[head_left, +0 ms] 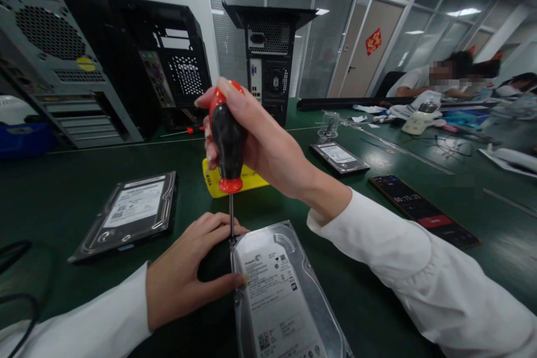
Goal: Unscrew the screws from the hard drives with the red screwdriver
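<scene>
My right hand [260,145] is wrapped round the black and red handle of a screwdriver [229,140], held upright. Its metal shaft points down, and the tip meets the far left corner of a silver hard drive [277,291]. The drive lies label up on the green table, its near end cut off by the frame. My left hand [195,268] steadies this drive, with the thumb on its left edge and the fingers at the far corner, partly behind the shaft. Behind the screwdriver lies a yellow item [213,182], partly covered by my right hand.
A second hard drive [134,210] lies to the left, a third [339,156] at the right. A phone [419,207] showing a timer lies near my right sleeve. Computer cases [271,61] stand along the back. A clear cup [330,125] holds small parts. People [413,83] sit far right.
</scene>
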The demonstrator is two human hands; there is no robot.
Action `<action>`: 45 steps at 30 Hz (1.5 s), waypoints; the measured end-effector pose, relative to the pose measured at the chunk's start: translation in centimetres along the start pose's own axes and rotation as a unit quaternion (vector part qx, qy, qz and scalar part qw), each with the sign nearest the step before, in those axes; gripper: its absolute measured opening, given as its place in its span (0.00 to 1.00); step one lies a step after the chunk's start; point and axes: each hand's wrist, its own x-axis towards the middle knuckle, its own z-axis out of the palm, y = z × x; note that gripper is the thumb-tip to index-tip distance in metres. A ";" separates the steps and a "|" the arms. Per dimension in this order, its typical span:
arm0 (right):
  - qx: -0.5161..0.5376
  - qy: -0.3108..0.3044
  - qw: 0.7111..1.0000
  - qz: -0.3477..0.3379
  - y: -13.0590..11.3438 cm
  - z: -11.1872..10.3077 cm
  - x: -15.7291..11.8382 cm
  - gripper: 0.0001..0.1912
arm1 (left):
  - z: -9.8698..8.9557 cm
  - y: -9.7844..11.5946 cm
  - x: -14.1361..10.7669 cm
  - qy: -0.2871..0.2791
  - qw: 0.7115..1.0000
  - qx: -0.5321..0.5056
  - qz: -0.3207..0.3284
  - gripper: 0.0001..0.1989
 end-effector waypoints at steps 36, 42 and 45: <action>0.025 0.071 0.997 -0.013 1.0 0.6 -0.2 0.12 | -0.1 0.3 0.1 0.013 1.000 0.018 -0.005 0.21; 0.023 0.081 0.996 -0.020 1.3 1.0 -0.3 0.12 | 0.1 0.0 0.1 0.003 1.000 0.016 -0.004 0.23; 0.037 0.100 0.993 -0.050 0.8 0.9 0.0 0.14 | -0.2 0.1 0.1 -0.004 1.000 0.022 0.002 0.23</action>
